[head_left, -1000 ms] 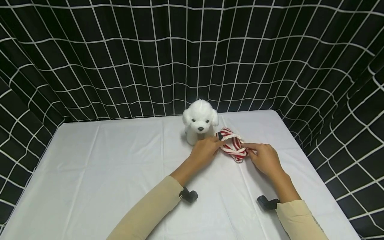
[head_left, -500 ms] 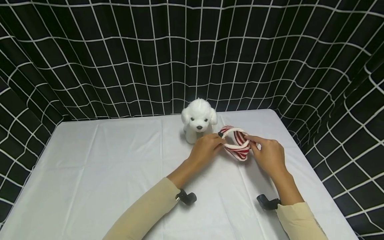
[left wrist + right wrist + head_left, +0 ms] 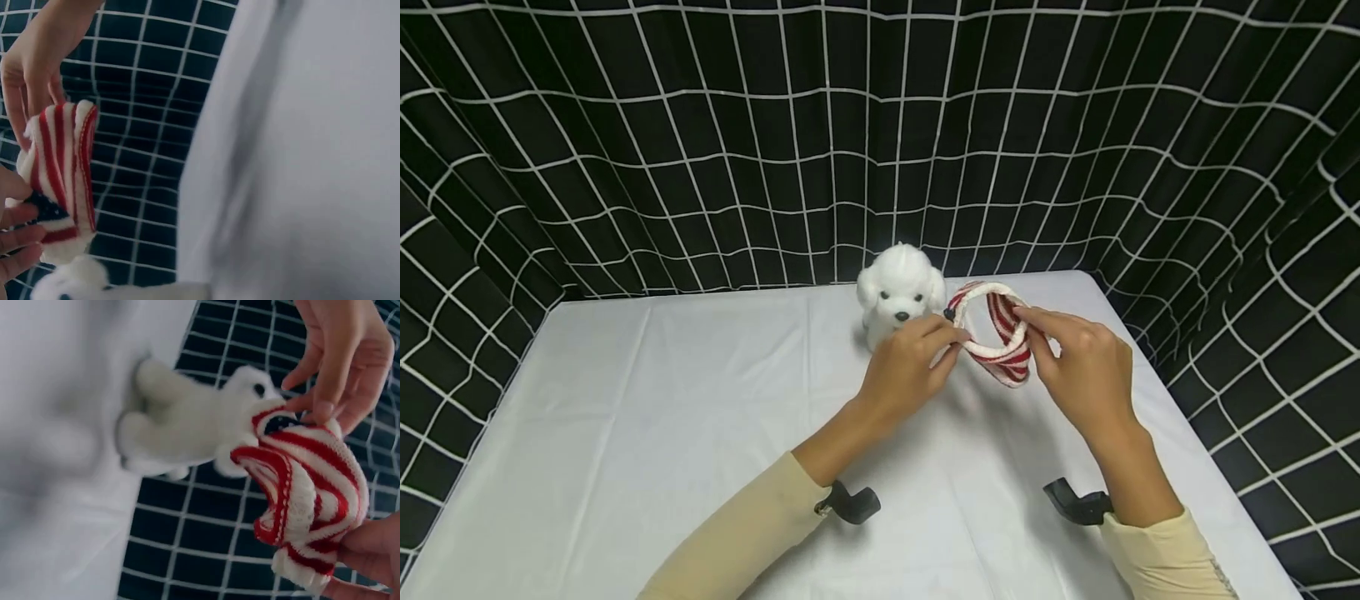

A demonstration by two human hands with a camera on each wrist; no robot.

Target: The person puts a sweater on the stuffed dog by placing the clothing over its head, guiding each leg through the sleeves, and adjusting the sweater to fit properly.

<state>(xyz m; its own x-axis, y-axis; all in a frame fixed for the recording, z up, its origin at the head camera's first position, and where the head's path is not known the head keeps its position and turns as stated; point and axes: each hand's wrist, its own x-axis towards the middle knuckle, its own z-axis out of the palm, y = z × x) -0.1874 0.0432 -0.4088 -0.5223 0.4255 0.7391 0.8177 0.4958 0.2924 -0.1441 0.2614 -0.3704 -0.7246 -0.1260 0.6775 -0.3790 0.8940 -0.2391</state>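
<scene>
Above the table both hands hold a small knitted sweater (image 3: 1006, 367) with red and white stripes, its ribbed white opening spread into a ring. My left hand (image 3: 904, 371) pinches the rim on the left, beside a navy patch with white dots (image 3: 47, 207). On the right side, the thumb and fingers of my right hand (image 3: 1088, 371) grip the rim. A sleeve-like cuff (image 3: 303, 569) hangs from the knit in the right wrist view. Just behind my left hand, a white plush dog (image 3: 901, 279) stands upright facing me; that hand covers part of its lower body in the head view.
A white cloth covers the table (image 3: 700, 400). Behind and along the sides hangs a black curtain (image 3: 760, 142) with a white grid. Black curved mounts (image 3: 853, 505) stick out at both wrists.
Both hands have raised the sweater from close over the table, and its opening has spread from a flattened shape to a rounder ring. The plush dog stays in place.
</scene>
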